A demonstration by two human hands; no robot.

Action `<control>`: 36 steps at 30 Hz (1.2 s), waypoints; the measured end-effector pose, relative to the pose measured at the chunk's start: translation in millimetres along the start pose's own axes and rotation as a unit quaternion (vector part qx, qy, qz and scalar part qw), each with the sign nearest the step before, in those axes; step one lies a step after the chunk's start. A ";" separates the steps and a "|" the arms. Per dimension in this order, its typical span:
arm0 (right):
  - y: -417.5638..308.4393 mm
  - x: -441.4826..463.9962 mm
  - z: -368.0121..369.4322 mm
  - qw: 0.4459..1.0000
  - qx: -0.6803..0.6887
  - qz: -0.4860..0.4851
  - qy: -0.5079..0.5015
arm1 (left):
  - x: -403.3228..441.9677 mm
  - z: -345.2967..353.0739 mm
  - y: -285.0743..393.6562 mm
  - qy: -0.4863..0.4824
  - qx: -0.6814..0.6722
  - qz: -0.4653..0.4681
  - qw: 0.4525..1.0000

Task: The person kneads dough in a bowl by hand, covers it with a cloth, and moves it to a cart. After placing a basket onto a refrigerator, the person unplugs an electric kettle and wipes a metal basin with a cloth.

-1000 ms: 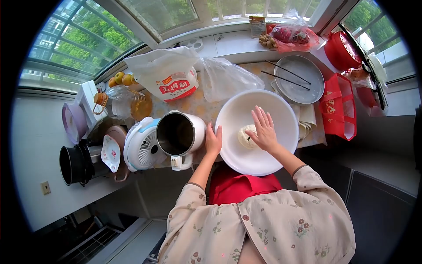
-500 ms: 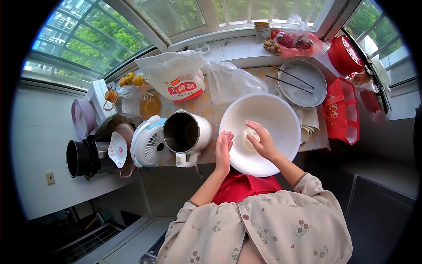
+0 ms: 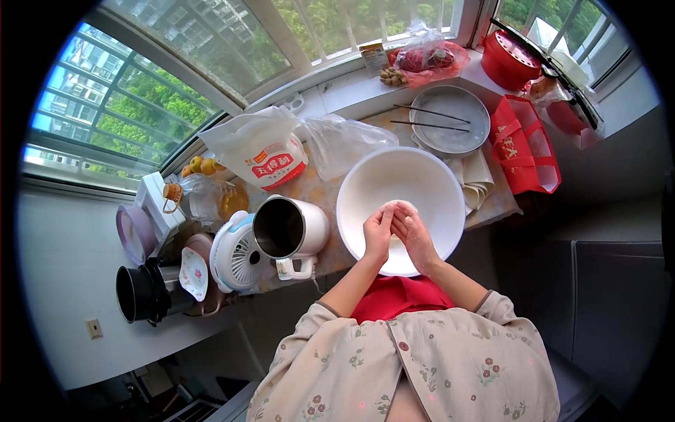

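Inside the large white bowl [image 3: 443, 190], my left hand [image 3: 380, 231] and my right hand [image 3: 413, 235] meet with their fingers together. They are cupped around a pale lump of dough [image 3: 395, 239], which is mostly hidden behind them. Only a little of its whitish surface shows between the palms. A floury film marks the fingers of my right hand. Just left of the bowl stands a white soymilk-maker jug [image 3: 313, 228] with a dark, open interior.
Behind the bowl are a flour bag [image 3: 260, 151] and a clear plastic bag [image 3: 344, 144]. A round metal pan [image 3: 450, 137] holds two dark chopsticks [image 3: 432, 126]. A red tote bag [image 3: 527, 151] stands right; a white fan [image 3: 238, 253] is left.
My left hand has moved from the bowl's left rim inward to meet my right hand. Both now close around the dough, which was more exposed before. The camera view has tilted and shifted.
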State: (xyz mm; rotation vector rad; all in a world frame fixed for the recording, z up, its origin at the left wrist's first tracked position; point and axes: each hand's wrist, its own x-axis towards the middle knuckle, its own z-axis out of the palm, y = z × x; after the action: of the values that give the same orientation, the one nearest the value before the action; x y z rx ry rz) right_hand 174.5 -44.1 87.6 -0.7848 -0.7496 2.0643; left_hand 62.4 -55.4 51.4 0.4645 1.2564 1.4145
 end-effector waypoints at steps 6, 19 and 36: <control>2.1 16.6 -21.9 0.990 0.022 0.119 0.076 | 10.5 -20.2 -29.1 -0.015 0.204 -0.019 0.979; -5.9 38.0 -64.7 0.978 0.070 0.186 0.057 | 33.1 -25.6 -47.4 -0.055 0.195 -0.018 0.979; -12.3 24.9 -100.1 0.982 0.002 0.145 0.119 | 28.8 -37.0 -60.6 -0.086 0.603 0.211 0.764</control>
State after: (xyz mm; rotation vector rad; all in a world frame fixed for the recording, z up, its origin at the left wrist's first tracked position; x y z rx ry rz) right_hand 241.3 6.5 26.4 -1.1723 -0.5201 2.1730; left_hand 51.2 -57.5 -24.4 1.7989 1.8711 0.6566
